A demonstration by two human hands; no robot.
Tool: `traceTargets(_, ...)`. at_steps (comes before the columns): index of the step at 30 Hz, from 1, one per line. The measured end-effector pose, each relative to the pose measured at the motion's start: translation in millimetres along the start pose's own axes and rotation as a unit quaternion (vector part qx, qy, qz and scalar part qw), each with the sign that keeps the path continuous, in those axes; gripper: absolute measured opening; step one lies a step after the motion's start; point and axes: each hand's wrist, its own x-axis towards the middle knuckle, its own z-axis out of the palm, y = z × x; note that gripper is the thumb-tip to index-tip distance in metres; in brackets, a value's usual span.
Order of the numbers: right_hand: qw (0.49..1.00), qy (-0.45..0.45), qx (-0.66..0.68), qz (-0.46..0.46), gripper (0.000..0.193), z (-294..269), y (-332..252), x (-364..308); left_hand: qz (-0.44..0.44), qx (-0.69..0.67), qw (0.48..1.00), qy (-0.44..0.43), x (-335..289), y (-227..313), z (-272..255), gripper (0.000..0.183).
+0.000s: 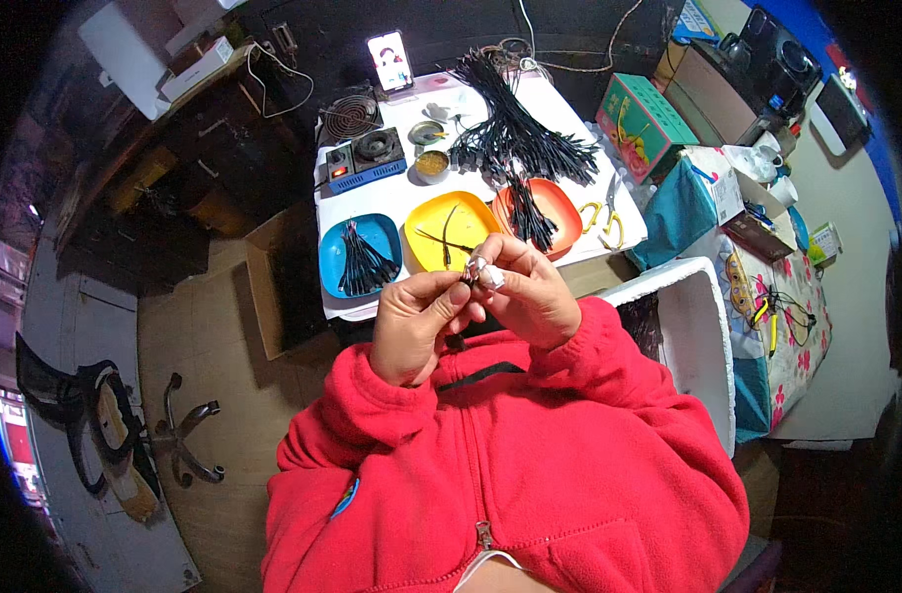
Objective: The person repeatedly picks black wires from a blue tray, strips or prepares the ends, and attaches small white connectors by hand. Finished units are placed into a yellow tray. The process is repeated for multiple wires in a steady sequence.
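My left hand (419, 318) and my right hand (532, 295) meet in front of my chest, fingertips pinched together around the end of a thin black cable (458, 342). Its tip is mostly hidden by the fingers. White wrapping covers part of a right-hand finger. Just beyond my hands is a yellow tray (423, 219) with a few loose black cables (449, 237). To its left, a blue tray (333, 237) carries a bundle of black cables (364, 265). At the right, an orange tray (569, 219) holds more black cables (532, 219).
Behind the trays stand a blue heating device (366, 176), a small tub of yellowish paste (432, 164) and a large heap of black cables (526, 124). Yellow-handled scissors (603, 219) lie on the table's right. A lit phone (389, 61) is propped at the back. A white foam box (710, 341) stands right.
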Motion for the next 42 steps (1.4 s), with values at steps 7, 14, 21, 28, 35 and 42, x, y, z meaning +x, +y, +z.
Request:
traceTargets(7, 0.995, -0.015, -0.075, 0.066, 0.022, 3, -14, 1, -0.068, -0.016, 0.995, -0.065, -2, 9, -6, 0.014)
traceTargets(14, 0.99, 0.019, -0.066, 0.12, 0.016, -1, -11, -1, -0.056, 0.063, 0.995, -0.058, -1, 8, -4, 0.016)
traceTargets(21, 0.977, 0.064, -0.194, 0.057, 0.015, -12, -6, 5, -0.062, 0.061, 0.996, 0.003, 9, -3, -7, 0.015)
traceTargets(28, 0.96, 0.045, -0.273, -0.044, 0.015, -25, 5, 13, -0.057, 0.113, 0.992, 0.024, 18, -8, -14, 0.015)
traceTargets(35, 0.787, 0.03, -0.609, -0.089, 0.019, -22, -14, 10, -0.051, 0.19, 0.98, 0.027, 16, -7, -15, 0.015)
traceTargets(42, 0.724, 0.144, -0.659, -0.144, 0.019, -10, -19, 4, -0.095, 0.14, 0.986, -0.005, 5, 3, -19, 0.014)
